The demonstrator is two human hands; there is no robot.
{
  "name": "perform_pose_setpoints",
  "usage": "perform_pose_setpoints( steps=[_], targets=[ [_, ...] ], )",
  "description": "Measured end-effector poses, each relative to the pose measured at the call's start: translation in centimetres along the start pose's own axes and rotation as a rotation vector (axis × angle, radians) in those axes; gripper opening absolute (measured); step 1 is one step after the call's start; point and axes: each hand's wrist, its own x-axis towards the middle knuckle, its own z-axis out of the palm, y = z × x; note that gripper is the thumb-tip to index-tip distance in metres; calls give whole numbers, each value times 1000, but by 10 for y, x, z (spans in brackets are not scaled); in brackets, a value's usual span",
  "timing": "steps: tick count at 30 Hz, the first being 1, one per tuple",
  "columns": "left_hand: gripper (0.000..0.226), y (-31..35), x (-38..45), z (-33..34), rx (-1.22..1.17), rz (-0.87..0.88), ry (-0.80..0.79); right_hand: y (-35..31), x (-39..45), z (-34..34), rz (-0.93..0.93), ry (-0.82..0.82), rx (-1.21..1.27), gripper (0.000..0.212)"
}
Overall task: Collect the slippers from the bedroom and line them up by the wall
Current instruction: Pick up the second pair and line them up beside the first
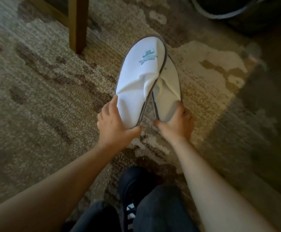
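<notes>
Shaggy carpet [44, 97], chair leg [78, 24] nearby. Two white slippers [141, 77], toes overlapping: left hand [114, 124] and right hand [175, 123] each gripped a heel. Collected; no wall seen, lining up undone.

The second white fabric slipper with grey trim [167, 84] lies mostly hidden under the front white slipper with the teal logo [143, 76] — only its right side and heel show. The logo's lettering is too blurred to read. The left hand [114, 123] has its fingers tucked behind the front slipper's heel; the right hand [176, 123] hides its fingertips behind the other. The brown wooden furniture leg [78, 22] and the dark round grey-rimmed object [220, 7] are cut off by the top edge — what they belong to cannot be told.
</notes>
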Motion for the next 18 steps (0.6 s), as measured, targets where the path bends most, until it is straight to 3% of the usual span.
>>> perform_pose_setpoints(
  steps=[5, 9, 18],
  targets=[
    [102, 88, -77, -68, 19, 12, -36, -20, -87, -103, 84, 5, 189, 98],
    [103, 172, -152, -132, 82, 76, -128, -37, -168, -205, 149, -15, 337, 92],
    [101, 309, -285, -248, 239, 509, -248, -48, -345, -380, 294, 230, 584, 94]
  ],
)
